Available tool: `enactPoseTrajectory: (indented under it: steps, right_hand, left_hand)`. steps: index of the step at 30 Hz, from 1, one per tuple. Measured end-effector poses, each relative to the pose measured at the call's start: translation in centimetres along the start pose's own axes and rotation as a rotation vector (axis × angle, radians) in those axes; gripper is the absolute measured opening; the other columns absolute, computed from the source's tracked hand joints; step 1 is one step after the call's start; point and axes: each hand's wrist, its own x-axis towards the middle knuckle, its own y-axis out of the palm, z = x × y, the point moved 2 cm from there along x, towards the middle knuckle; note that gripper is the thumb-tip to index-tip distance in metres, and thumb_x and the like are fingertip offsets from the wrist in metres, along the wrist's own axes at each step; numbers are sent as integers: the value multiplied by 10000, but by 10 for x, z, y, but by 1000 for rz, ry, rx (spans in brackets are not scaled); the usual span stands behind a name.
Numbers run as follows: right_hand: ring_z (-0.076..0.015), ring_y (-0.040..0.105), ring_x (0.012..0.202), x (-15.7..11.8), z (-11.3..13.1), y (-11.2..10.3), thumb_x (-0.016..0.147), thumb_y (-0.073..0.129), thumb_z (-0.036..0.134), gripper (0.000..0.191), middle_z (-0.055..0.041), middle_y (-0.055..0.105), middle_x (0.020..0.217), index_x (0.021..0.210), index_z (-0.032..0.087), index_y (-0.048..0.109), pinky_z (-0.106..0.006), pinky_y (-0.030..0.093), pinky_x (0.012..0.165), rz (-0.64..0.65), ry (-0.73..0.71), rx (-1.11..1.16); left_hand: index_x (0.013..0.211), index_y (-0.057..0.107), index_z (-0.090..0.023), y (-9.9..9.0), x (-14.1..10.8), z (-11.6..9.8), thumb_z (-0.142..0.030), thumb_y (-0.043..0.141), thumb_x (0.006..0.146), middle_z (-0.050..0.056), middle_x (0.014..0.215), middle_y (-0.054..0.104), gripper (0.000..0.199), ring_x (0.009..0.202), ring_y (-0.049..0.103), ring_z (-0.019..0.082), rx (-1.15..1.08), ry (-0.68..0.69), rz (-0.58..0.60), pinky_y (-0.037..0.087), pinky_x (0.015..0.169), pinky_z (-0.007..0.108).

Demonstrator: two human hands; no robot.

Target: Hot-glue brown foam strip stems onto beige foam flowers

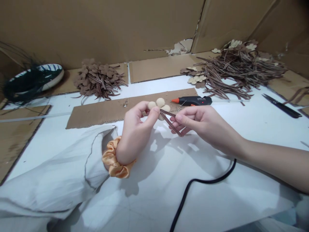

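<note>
Head view: left fingers [154, 113] pinch felt petals [160, 102]; right fingers [180, 118] pinch striped ribbon [171, 126]; glue gun [195, 101] just beyond.

Bright, diffuse light from above and ahead washes the glossy white worktop [207, 206] with faint glare. The bare left hand [137, 129] and right hand [202, 125] cast soft grey shadows toward the viewer. The brown cardboard wall [96, 29] bows slightly near the wide-angle frame's edges; focus stays slightly soft.

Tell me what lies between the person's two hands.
In the head view: a brown striped ribbon and round beige petals, held between the left hand and right hand.
</note>
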Motion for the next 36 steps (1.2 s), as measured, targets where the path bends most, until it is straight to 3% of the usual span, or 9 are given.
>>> enactPoseTrajectory:
  steps: [10,15,21,27,36]
  right_hand:
    - [-85,646,602,6,-5,0,855,610,222,177,-36,707,702,725,121,674,-177,527,580,-17,99,137]
    - [-131,682,635,6,-5,3,956,431,295,355,-86,713,721,783,99,672,-213,539,579,-3,210,237]
    - [-171,699,680,5,-6,2,977,303,423,526,-139,731,790,794,99,674,-263,561,627,-4,216,291]
    - [-167,696,778,3,-7,-2,789,680,402,255,-79,735,819,805,148,694,-231,554,656,4,134,175]
    - [-103,647,623,2,-8,-3,773,698,327,182,-47,721,767,754,146,689,-211,533,594,-106,103,167]
  left_hand:
    - [662,534,-178,0,-1,1,-272,538,841,23,761,646,202,781,605,157,-19,1,7,445,711,252]
    - [658,546,-178,-1,3,4,-293,564,832,24,741,649,209,763,611,164,-50,18,-10,456,735,270]
    - [709,558,-177,-1,3,6,-331,571,839,31,814,663,202,785,606,167,18,-23,-46,453,720,273]
    - [723,560,-189,-1,2,3,-380,557,853,27,807,650,232,783,592,171,25,-34,-33,442,680,269]
    - [713,541,-199,-1,0,1,-361,525,872,-3,698,566,229,658,512,139,44,-28,-57,393,608,254]
